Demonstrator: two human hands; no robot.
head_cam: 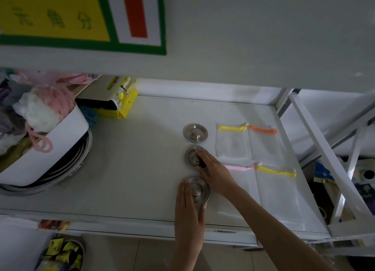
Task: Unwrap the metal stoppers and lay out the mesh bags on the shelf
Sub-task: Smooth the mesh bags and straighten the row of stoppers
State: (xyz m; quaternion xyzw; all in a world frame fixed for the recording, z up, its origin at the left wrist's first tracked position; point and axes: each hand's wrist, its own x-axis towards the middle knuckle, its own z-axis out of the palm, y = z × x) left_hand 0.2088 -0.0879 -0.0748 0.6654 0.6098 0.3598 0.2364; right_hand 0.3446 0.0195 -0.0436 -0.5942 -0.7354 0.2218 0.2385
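Where the white shelf (132, 169) holds the goods, three round metal stoppers lie in a column near its middle, all bare of wrapping. The far stopper (195, 133) lies free. The middle stopper (191, 156) is partly covered by the right hand (215, 172), whose fingers lie flat over its right side; whether the hand grips it cannot be told. The near stopper (197, 189) sits against the left hand (189, 207), fingers straight along its left edge and thumb curled under its near rim, a loose hold.

Right of the stoppers, four mesh bags lie flat in two rows: one with a yellow band (231, 140), one with an orange band (263, 142), one with a pink band (243, 181) and a second with a yellow band (278, 189). The right forearm crosses the near corner of the pink-banded bag.

At the left end, a white tub (50, 149) of pink and white bath puffs leans on stacked metal basins (67, 169). Yellow packets (121, 100) lie behind it. A white frame (324, 159) bounds the right end. A green-edged sign (81, 17) hangs above.
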